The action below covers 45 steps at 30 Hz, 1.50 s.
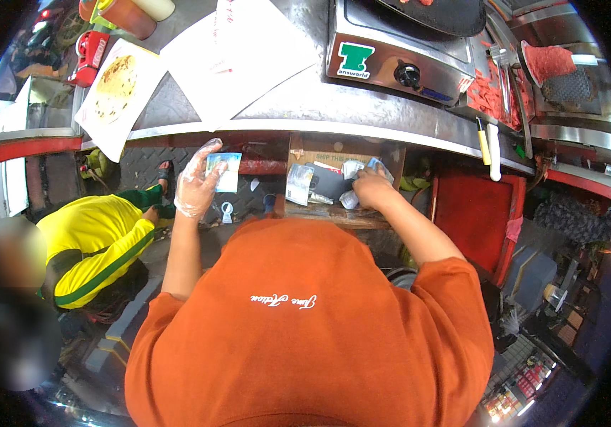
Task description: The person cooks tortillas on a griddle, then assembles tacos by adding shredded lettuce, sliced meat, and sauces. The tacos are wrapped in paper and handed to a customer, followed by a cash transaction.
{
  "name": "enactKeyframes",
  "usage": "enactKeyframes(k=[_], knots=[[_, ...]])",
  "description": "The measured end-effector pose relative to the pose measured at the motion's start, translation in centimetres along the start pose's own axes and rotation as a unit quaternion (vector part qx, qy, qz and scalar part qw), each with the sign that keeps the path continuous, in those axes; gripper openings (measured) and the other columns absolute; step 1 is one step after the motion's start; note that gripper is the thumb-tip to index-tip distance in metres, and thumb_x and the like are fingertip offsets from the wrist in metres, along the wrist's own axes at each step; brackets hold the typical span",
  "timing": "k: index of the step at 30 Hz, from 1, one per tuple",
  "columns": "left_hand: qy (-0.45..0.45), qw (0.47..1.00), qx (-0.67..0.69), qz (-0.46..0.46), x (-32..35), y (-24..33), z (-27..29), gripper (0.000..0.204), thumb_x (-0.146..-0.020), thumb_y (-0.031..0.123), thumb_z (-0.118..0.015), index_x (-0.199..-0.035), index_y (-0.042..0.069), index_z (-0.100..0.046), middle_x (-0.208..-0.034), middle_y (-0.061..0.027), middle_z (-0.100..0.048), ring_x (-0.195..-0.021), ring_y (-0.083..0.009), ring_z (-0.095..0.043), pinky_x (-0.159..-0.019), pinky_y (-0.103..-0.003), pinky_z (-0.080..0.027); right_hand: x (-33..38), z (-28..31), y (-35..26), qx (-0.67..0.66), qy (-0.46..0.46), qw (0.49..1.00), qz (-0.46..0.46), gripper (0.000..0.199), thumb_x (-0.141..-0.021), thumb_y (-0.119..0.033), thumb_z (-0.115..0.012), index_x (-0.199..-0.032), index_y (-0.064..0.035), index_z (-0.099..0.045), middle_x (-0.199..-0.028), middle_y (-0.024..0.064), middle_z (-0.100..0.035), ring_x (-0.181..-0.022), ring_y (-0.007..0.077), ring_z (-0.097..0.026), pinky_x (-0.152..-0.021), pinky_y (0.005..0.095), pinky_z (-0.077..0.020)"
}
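My left hand (197, 183), in a clear plastic glove, pinches a blue banknote (228, 178) between thumb and fingers, just past the counter's front edge. My bare right hand (373, 188) reaches into an open cash drawer (344, 215) under the counter, its fingers curled down among folded banknotes. Whatever those fingertips hold is hidden. Inside the drawer, a pale banknote (298, 183) stands at the left beside a dark flat object (328, 183). Brown cardboard (312, 154) with print lines the back.
White paper sheets (241, 57) and a flatbread on paper (117, 85) lie on the steel counter. A stove (398, 53) with a black pan stands at right, near a tray of red food pieces (494, 96) and a white-handled knife (494, 153). Someone in yellow (99, 228) bends at left.
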<state>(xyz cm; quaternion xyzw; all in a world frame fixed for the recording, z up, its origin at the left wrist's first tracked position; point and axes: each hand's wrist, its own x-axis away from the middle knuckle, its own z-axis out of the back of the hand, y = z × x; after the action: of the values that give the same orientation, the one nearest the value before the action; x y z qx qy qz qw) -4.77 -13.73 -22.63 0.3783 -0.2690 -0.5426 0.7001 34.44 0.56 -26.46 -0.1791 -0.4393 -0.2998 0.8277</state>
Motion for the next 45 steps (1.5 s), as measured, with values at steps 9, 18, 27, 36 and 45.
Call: enactKeyframes(k=[9,18,27,36,45], knots=[[-0.005,0.999,-0.033,-0.031,-4.8,1.4,1.3,0.039,-0.093,0.015,-0.076,-0.129,0.005,-0.064,-0.124,-0.0168,-0.072,-0.116,-0.0323,-0.069,-0.099,-0.04,-0.053,15.3,17.0,15.0,-0.431,0.53,0.729,0.034,0.016,-0.101,-0.014,-0.064,-0.107,-0.002,-0.073,-0.08,0.0045,-0.07,-0.077,0.0155,-0.069,-0.08,0.0347,-0.0561],[0.037,0.994,0.051,-0.085,-9.2,2.7,3.5,0.037,-0.095,0.02,-0.076,-0.126,0.004,-0.066,-0.121,-0.0203,-0.072,-0.111,-0.0391,-0.07,-0.094,-0.042,-0.054,14.0,13.5,30.0,-0.182,0.383,0.771,-0.476,0.047,-0.088,-0.026,-0.072,-0.127,-0.0031,-0.063,-0.129,0.0305,-0.067,-0.125,0.0463,-0.063,-0.106,0.0537,-0.0503],[0.117,0.986,0.114,0.024,-3.8,-6.4,3.5,0.035,-0.094,0.006,-0.074,-0.127,-0.001,-0.066,-0.128,-0.0161,-0.07,-0.119,-0.0265,-0.066,-0.103,-0.037,-0.05,16.2,14.5,31.1,-0.141,0.506,0.727,-0.442,0.039,-0.089,-0.033,-0.077,-0.115,-0.0052,-0.066,-0.108,0.0222,-0.071,-0.108,0.0447,-0.066,-0.091,0.0547,-0.0521],[0.134,0.955,0.241,0.105,-4.5,-6.0,3.0,0.036,-0.095,0.008,-0.074,-0.129,0.001,-0.065,-0.134,-0.0166,-0.067,-0.122,-0.0253,-0.065,-0.103,-0.037,-0.051,22.2,29.0,18.9,-0.044,0.663,0.696,-0.271,0.034,-0.104,-0.032,-0.061,-0.094,0.0,-0.066,-0.087,0.0286,-0.065,-0.089,0.0483,-0.064,-0.078,0.056,-0.047],[0.076,0.988,0.063,-0.119,-7.6,1.0,1.6,0.037,-0.096,0.026,-0.075,-0.126,0.007,-0.066,-0.12,-0.0206,-0.072,-0.113,-0.0402,-0.07,-0.095,-0.044,-0.054,13.9,36.4,11.7,-0.296,0.389,0.846,-0.21,0.063,-0.107,-0.052,-0.051,-0.092,0.0074,-0.066,-0.069,0.0154,-0.066,-0.054,0.0277,-0.067,-0.051,0.0428,-0.0536]])
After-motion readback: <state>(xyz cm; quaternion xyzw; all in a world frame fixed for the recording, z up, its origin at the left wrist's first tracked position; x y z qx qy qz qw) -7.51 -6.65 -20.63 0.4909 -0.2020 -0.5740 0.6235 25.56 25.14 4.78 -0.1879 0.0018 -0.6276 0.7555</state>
